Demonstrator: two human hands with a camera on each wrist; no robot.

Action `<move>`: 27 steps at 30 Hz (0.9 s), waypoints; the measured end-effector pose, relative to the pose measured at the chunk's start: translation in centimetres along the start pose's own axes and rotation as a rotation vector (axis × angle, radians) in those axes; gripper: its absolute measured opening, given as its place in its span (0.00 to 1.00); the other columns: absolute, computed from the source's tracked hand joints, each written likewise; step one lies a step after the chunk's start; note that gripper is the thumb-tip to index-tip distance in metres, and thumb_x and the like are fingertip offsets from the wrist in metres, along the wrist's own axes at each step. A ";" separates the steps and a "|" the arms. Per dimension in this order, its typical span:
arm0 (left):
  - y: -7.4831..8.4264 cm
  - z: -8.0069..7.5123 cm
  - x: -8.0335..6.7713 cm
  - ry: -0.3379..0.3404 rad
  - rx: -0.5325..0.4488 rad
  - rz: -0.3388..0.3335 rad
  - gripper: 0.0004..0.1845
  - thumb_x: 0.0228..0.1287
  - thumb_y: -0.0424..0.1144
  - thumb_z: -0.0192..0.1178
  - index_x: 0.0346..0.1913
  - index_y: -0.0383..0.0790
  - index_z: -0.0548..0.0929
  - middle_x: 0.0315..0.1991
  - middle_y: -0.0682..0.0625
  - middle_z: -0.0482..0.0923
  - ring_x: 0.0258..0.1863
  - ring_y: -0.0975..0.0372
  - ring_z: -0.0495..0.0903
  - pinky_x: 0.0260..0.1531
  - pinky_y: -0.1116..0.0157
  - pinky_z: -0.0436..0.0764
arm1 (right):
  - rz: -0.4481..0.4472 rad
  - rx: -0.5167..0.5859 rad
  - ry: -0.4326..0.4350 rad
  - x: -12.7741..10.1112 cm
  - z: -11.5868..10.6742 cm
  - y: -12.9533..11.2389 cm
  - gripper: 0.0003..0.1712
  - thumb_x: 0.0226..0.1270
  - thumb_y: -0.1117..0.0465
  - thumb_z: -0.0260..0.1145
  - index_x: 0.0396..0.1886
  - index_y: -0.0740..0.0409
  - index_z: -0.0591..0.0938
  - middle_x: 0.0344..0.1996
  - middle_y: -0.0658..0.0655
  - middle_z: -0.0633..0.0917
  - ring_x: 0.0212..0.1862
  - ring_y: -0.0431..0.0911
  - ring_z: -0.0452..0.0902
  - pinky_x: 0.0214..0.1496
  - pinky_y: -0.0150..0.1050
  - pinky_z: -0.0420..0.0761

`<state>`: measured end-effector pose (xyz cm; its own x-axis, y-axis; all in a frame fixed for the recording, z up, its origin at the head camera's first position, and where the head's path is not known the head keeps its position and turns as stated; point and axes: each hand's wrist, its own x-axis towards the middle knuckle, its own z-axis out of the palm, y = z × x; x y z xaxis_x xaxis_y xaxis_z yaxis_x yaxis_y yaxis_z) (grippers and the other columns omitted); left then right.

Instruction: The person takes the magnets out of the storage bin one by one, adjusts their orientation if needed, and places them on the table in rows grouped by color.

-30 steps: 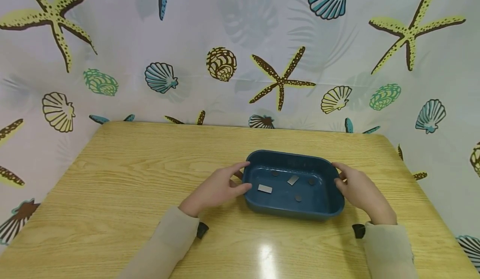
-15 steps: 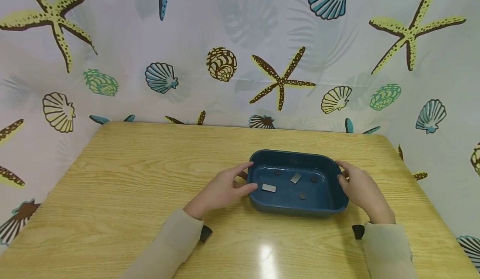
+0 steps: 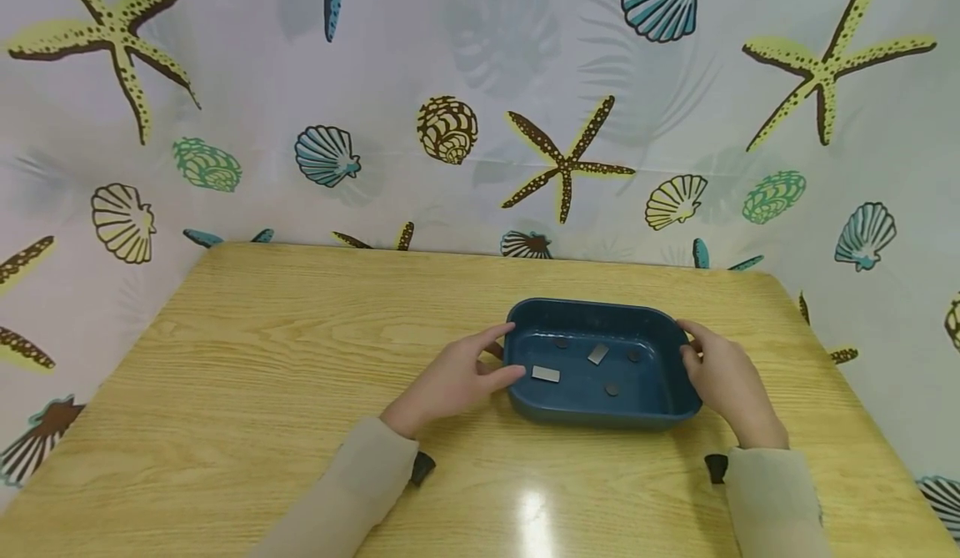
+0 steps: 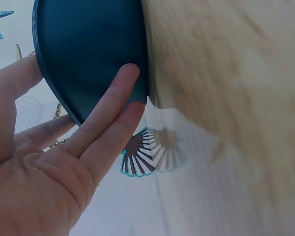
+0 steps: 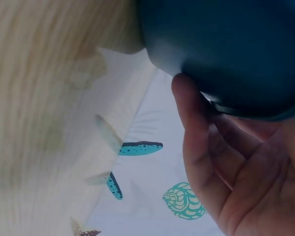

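A blue oblong tub [image 3: 600, 418] with rounded corners stands on the table right of centre in the head view. My left hand [image 3: 453, 374] holds its left end, with thumb tip and a finger at the rim. In the left wrist view, two extended fingers [image 4: 110, 96] lie along the tub's outer wall. At the opposite end, my right hand [image 3: 727, 379] grips the right side; its fingers [image 5: 187, 98] bend against the outside in the right wrist view. Inside the tub lie two flat silver rectangular pieces [image 3: 546, 374] and several small dark round discs [image 3: 612, 389].
The wood-grain table [image 3: 300, 333] extends to the left of the tub and in front of it. A white cloth [image 3: 375, 199] printed with shells and starfish hangs behind the table and along both sides. A dark wrist mount [image 3: 423, 468] shows under the left sleeve.
The tub has slid a little to the right with its pieces in it. My left hand has moved right along with it, and my right hand has shifted slightly the same way.
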<state>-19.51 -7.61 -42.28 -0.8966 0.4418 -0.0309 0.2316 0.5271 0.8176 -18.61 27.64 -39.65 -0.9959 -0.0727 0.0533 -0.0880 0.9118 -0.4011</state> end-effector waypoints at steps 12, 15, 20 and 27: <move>0.0 0.4 0.2 0.003 -0.014 -0.017 0.38 0.73 0.51 0.63 0.80 0.47 0.62 0.59 0.43 0.80 0.36 0.59 0.86 0.36 0.64 0.79 | 0.030 0.030 0.063 0.3 0.8 0.7 0.25 0.80 0.65 0.51 0.73 0.67 0.70 0.41 0.68 0.85 0.21 0.45 0.68 0.24 0.38 0.68; 0.0 0.5 0.3 0.002 -0.018 -0.016 0.38 0.73 0.51 0.63 0.80 0.47 0.62 0.59 0.43 0.80 0.36 0.59 0.85 0.36 0.64 0.79 | 0.039 0.043 0.063 0.3 0.9 0.7 0.25 0.80 0.65 0.50 0.73 0.66 0.70 0.41 0.68 0.85 0.21 0.45 0.68 0.25 0.38 0.68; 0.2 0.4 0.5 -0.004 -0.002 -0.017 0.38 0.74 0.50 0.63 0.80 0.46 0.62 0.59 0.43 0.80 0.34 0.59 0.85 0.35 0.65 0.79 | 0.047 0.053 0.055 0.3 0.9 0.7 0.26 0.81 0.64 0.50 0.74 0.66 0.69 0.41 0.67 0.84 0.21 0.45 0.68 0.25 0.39 0.68; 0.8 0.2 1.2 -0.016 0.042 -0.031 0.38 0.73 0.50 0.63 0.81 0.46 0.62 0.60 0.43 0.81 0.35 0.60 0.85 0.37 0.65 0.80 | 0.052 0.055 0.063 0.4 0.8 1.0 0.26 0.81 0.64 0.49 0.75 0.64 0.69 0.40 0.67 0.84 0.21 0.45 0.68 0.24 0.38 0.67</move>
<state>-20.32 -6.55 -41.75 -0.8976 0.4359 -0.0655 0.2196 0.5710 0.7910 -19.10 28.18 -40.71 -0.9961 0.0015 0.0882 -0.0389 0.8902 -0.4540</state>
